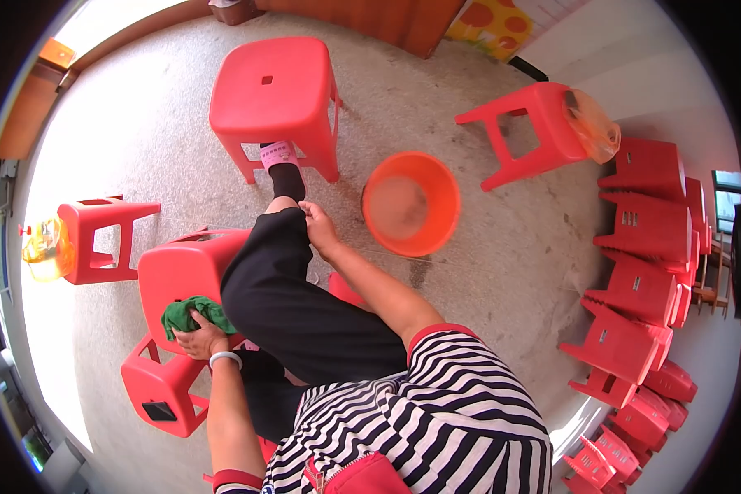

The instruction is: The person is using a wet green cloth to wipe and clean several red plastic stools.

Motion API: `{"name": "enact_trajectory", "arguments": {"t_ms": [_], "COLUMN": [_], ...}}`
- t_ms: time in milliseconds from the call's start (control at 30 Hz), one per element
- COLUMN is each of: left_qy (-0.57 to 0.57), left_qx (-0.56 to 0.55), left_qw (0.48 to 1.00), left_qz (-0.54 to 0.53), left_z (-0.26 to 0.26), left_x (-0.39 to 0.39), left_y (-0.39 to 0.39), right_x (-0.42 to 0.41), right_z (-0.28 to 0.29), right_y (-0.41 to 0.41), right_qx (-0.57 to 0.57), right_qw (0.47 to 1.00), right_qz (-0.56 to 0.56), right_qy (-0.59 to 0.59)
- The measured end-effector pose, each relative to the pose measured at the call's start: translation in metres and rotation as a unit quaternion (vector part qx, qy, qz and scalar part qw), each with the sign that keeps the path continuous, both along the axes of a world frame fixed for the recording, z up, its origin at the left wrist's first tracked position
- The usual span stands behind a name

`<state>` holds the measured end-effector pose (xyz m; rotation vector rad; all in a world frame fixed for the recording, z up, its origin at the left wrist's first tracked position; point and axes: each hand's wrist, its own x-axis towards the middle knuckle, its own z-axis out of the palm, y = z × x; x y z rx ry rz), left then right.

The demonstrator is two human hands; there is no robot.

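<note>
My left hand (pixel 205 337), with a pale bracelet at the wrist, holds a bunched green cloth (pixel 197 313) against the red plastic stool (pixel 176 272) beside my knee. My right hand (pixel 320 227) is down at my shin, its fingers closed at the hem of my black trouser leg (pixel 278 247). That leg stretches forward, and its foot wears a black sock (pixel 286 181) and a pink slipper (pixel 278 154). The slipper's toe end reaches under a larger red stool (pixel 270 86). To the right of my right hand stands an orange-red bucket (pixel 441 210) with cloudy liquid inside.
A low stool (pixel 167 383) at lower left carries a dark phone-like object (pixel 159 411). Stools with plastic bags stand at left (pixel 108 241) and upper right (pixel 543 123). Stacked red plastic seats (pixel 645 225) line the right wall. A wooden panel (pixel 370 25) lies ahead.
</note>
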<state>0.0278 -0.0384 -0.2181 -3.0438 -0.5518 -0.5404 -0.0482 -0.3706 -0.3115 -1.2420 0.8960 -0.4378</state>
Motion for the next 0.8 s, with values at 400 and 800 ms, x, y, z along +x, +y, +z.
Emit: {"name": "enact_trajectory", "arguments": {"t_ms": [400, 800], "left_qy": [-0.053, -0.011], "left_qx": [0.01, -0.118], "left_qw": [0.999, 0.993], "left_qz": [0.007, 0.024], "left_z": [-0.001, 0.017], "left_x": [-0.003, -0.013], "left_y": [-0.001, -0.006], "right_x": [-0.049, 0.1], "right_z": [0.038, 0.274], "right_y": [-0.032, 0.028], "right_qx": [-0.085, -0.289], "right_qw": [0.995, 0.846], "right_qz": [0.015, 0.431], "right_qy": [0.04, -0.123]}}
